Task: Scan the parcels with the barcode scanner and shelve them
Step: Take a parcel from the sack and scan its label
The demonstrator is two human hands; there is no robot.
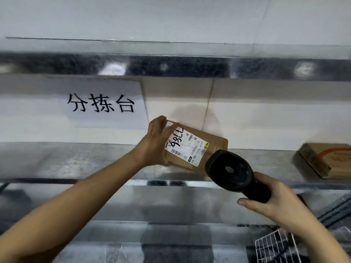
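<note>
Fingers of your left hand (158,141) clamp the upper-left end of the parcel (191,148), tilted over the shelf (76,160), label (187,147) facing you. Your right hand (273,200) is wrapped around the barcode scanner (230,170), whose head sits just below-right of the label. The parcel's long axis runs down toward the scanner; you likely need only aim up-left at the barcode. A second box (324,160) lies well apart, right.
</note>
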